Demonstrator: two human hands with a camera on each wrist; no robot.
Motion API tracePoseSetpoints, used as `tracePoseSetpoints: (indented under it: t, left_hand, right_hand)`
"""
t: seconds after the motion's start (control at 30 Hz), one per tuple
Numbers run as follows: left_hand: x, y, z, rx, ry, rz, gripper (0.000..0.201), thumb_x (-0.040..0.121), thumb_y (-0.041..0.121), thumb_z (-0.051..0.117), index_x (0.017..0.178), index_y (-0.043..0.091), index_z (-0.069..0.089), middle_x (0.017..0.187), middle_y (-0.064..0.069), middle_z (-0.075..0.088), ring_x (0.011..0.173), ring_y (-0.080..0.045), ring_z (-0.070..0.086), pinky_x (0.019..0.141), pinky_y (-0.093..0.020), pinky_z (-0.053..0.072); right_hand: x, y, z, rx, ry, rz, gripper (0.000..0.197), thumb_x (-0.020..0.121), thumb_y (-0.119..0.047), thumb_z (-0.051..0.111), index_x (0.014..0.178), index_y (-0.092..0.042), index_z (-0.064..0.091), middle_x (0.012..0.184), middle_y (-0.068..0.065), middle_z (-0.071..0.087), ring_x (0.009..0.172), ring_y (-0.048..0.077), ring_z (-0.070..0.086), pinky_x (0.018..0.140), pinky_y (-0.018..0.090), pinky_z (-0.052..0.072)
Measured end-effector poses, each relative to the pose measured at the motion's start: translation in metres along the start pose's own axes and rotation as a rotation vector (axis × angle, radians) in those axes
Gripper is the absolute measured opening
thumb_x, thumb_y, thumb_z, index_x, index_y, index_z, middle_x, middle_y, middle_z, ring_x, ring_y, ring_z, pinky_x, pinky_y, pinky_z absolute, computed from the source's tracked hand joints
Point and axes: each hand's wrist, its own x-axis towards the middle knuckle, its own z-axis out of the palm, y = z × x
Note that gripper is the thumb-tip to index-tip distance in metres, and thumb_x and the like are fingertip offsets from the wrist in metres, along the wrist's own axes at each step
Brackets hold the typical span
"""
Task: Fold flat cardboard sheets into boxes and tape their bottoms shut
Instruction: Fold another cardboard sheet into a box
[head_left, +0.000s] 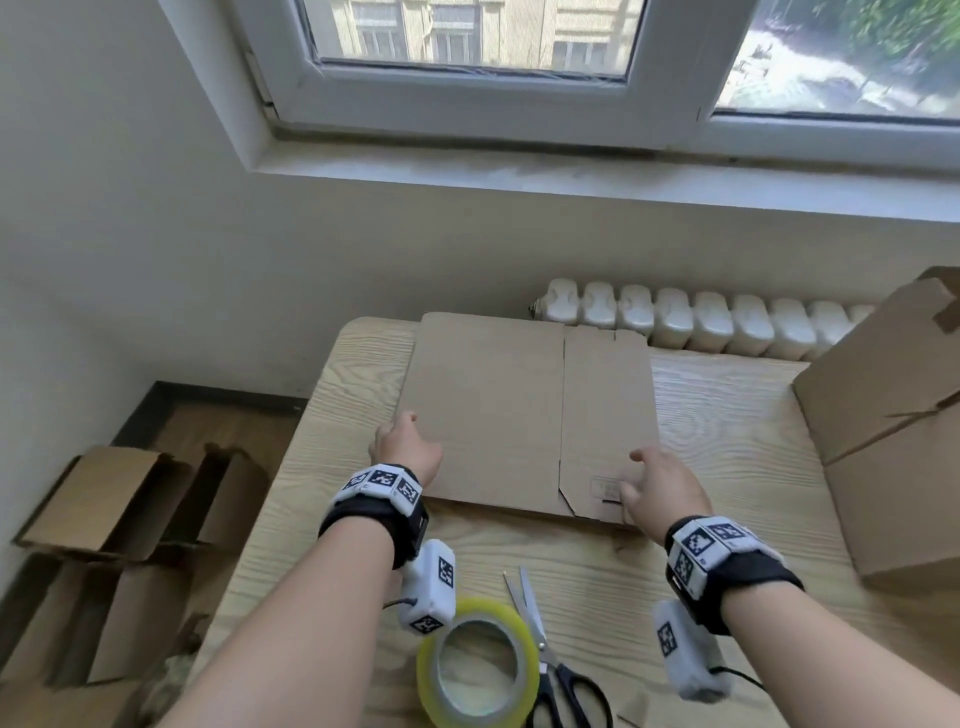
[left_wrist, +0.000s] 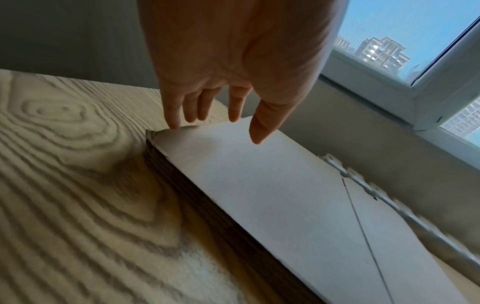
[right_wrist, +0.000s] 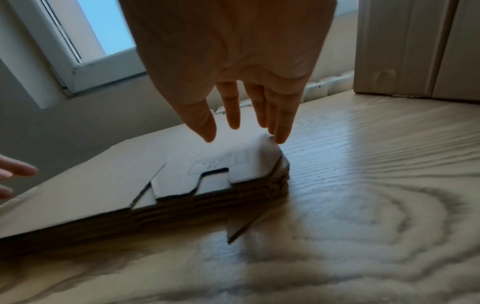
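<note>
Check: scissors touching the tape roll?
Cannot tell. In the head view the scissors lie right beside the tape roll, whose rim overlaps the blades; no gap or contact shows plainly.

1. Stack of flat cardboard sheets (head_left: 524, 410): plain brown, unfolded, lying flat on the wood-grain table (head_left: 727, 415) near its far edge; the layered corrugated edges show in both wrist views.
2. Top sheet (right_wrist: 182, 164): creased, with a slotted tab cut-out and a faint printed mark at its near right corner.
3. Tape roll (head_left: 478, 670): yellowish, transparent, resting tilted at the table's near edge.
</note>
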Motion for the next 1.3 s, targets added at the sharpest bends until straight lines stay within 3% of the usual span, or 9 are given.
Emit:
tracePoseSetpoints:
  t: [0.17,0.37,0.53,0.73,0.83,0.93,1.0,1.1,1.3]
  left_hand:
    - [0.020,-0.001,0.009,-0.006,-0.044,-0.048,0.080,0.081,0.021,0.061,0.150,0.021,0.022,0.147,-0.011,0.039,0.135,-0.030,0.036,0.111,-0.038,0.031]
    - [0.022,0.001,0.009,-0.032,0.013,-0.063,0.073,0.076,0.020,0.061,0.144,0.020,0.032,0.133,-0.012,0.051,0.122,-0.034,0.047,0.103,-0.041,0.041]
    - [0.015,0.002,0.004,-0.075,0.041,-0.045,0.074,0.076,0.018,0.064,0.143,0.019,0.033,0.130,-0.014,0.052,0.119,-0.034,0.050,0.099,-0.037,0.043]
    - [-0.008,0.006,-0.015,-0.212,0.113,-0.063,0.089,0.075,0.009,0.072,0.149,0.023,0.024,0.136,-0.017,0.033,0.118,-0.033,0.048,0.098,-0.030,0.039]
    - [-0.016,0.005,-0.020,-0.328,0.135,-0.080,0.075,0.070,0.028,0.079,0.136,0.016,0.046,0.133,-0.015,0.041,0.121,-0.028,0.046,0.101,-0.029,0.037]
    - [-0.024,0.007,-0.026,-0.473,0.176,-0.082,0.062,0.071,0.053,0.073,0.116,0.012,0.060,0.125,-0.012,0.055,0.121,-0.028,0.048,0.102,-0.034,0.040]
    - [-0.033,0.013,-0.034,-0.537,0.172,-0.078,0.065,0.083,0.060,0.058,0.121,0.007,0.059,0.130,-0.013,0.054,0.122,-0.031,0.049,0.100,-0.034,0.037]
    - [-0.048,0.024,-0.044,-0.564,0.155,0.002,0.061,0.095,0.058,0.039,0.111,0.004,0.062,0.118,-0.015,0.058,0.118,-0.032,0.050,0.090,-0.033,0.035]
    - [-0.085,0.035,-0.059,-0.606,0.143,0.137,0.046,0.097,0.054,0.038,0.095,0.012,0.057,0.103,-0.006,0.053,0.098,-0.023,0.044,0.084,-0.030,0.029]
  right_hand:
    - [0.015,0.002,0.006,0.014,-0.001,0.056,0.053,0.088,-0.023,0.057,0.137,-0.011,0.042,0.138,0.011,0.047,0.127,0.027,0.045,0.105,0.035,0.036]
    - [0.020,-0.002,0.007,0.041,-0.020,0.115,0.047,0.088,-0.025,0.060,0.130,-0.011,0.045,0.132,0.013,0.047,0.122,0.029,0.047,0.099,0.035,0.038]
    - [0.014,-0.003,0.006,0.125,-0.019,0.127,0.066,0.085,-0.032,0.065,0.141,-0.012,0.037,0.142,0.010,0.042,0.131,0.025,0.040,0.107,0.035,0.033]
    - [0.002,0.000,-0.005,0.290,0.029,0.232,0.077,0.079,-0.038,0.071,0.143,-0.015,0.034,0.142,0.012,0.042,0.130,0.027,0.041,0.104,0.038,0.035]
    - [-0.009,0.004,-0.007,0.298,0.022,0.252,0.081,0.079,-0.038,0.072,0.145,-0.015,0.030,0.143,0.014,0.039,0.128,0.029,0.043,0.102,0.038,0.037]
    - [-0.022,0.001,-0.013,0.277,0.023,0.260,0.084,0.082,-0.035,0.071,0.148,-0.015,0.023,0.144,0.017,0.036,0.127,0.032,0.044,0.102,0.040,0.038]
    - [-0.030,-0.002,-0.022,0.254,0.073,0.249,0.085,0.083,-0.033,0.070,0.149,-0.015,0.019,0.146,0.016,0.033,0.130,0.032,0.041,0.105,0.041,0.037]
    - [-0.040,-0.011,-0.047,0.188,0.215,0.164,0.085,0.085,-0.031,0.067,0.150,-0.016,0.014,0.151,0.012,0.025,0.137,0.029,0.030,0.112,0.040,0.029]
    - [-0.070,-0.041,-0.119,0.050,0.531,-0.093,0.088,0.086,-0.030,0.066,0.152,-0.023,0.008,0.159,0.004,0.006,0.147,0.022,0.009,0.119,0.041,0.017]
